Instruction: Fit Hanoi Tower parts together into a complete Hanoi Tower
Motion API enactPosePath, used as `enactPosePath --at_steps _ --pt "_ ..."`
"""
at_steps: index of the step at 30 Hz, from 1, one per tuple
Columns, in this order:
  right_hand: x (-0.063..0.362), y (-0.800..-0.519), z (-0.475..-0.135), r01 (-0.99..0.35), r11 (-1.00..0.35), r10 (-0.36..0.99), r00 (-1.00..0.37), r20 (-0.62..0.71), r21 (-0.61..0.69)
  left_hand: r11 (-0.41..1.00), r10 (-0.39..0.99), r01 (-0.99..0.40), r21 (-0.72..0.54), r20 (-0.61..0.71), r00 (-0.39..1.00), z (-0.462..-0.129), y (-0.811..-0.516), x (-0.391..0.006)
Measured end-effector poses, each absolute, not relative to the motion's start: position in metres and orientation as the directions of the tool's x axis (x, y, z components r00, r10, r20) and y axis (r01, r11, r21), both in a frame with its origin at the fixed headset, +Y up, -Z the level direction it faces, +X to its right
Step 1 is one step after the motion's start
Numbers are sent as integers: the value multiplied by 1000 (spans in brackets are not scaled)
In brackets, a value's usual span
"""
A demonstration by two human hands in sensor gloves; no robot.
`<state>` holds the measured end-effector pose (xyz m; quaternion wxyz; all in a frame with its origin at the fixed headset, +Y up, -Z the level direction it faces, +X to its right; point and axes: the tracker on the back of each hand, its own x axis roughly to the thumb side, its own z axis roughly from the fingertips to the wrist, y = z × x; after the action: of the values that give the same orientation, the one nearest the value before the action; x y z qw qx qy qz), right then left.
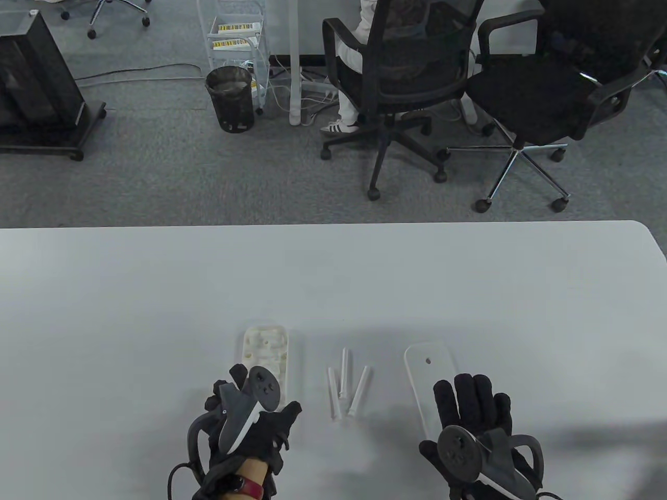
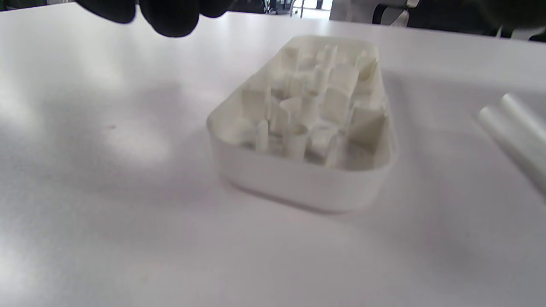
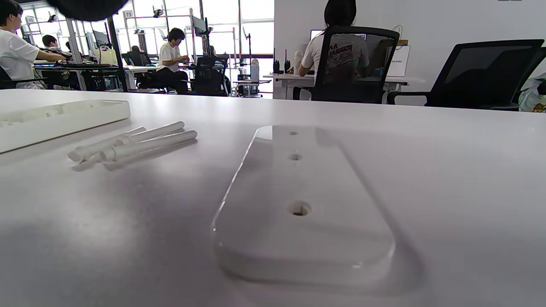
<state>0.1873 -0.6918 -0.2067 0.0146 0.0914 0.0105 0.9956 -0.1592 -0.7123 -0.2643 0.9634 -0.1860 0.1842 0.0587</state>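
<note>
A white ribbed base shell (image 1: 266,346) lies hollow side up at centre left; it also shows in the left wrist view (image 2: 303,128). Three white pegs (image 1: 345,385) lie side by side in the middle. A flat white plate (image 1: 424,364) with three holes lies to the right and fills the right wrist view (image 3: 298,200). My left hand (image 1: 263,398) hovers over the shell's near end, empty, with its fingertips (image 2: 170,17) off the table. My right hand (image 1: 453,411) is spread flat over the plate's near end and holds nothing.
The pegs (image 3: 132,145) lie between shell and plate, pointing away from me. The white table (image 1: 156,291) stretches far back and to both sides. Office chairs (image 1: 396,78) and a bin stand on the floor beyond the far edge.
</note>
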Motion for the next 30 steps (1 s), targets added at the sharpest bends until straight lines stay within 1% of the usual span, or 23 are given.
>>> enactPosePath --at_steps 2,7,11,14,20,27,30 --pt "188 -692 -207 -33 -999 37 -982 183 24 926 17 -160 -342 -386 922 -266 -716 -157" --pt "189 -692 -206 -47 -998 52 -982 183 35 884 -71 -138 -447 -419 905 -271 -729 -156" --pt "190 -693 -207 -51 -998 59 -981 182 48 844 -103 -153 -515 -433 895 -274 -737 -157" --pt "191 -694 -207 -52 -997 62 -982 180 60 827 -100 -180 -532 -455 885 -276 -742 -158" --pt "192 -695 -207 -69 -994 82 -981 176 81 807 -157 -151 -571 -454 877 -281 -756 -162" --pt "194 -695 -207 -85 -992 99 -981 169 91 836 -188 -91 -541 -438 879 -283 -761 -161" --pt "195 -695 -207 -87 -992 102 -980 170 90 855 -156 -108 -508 -449 880 -282 -757 -167"
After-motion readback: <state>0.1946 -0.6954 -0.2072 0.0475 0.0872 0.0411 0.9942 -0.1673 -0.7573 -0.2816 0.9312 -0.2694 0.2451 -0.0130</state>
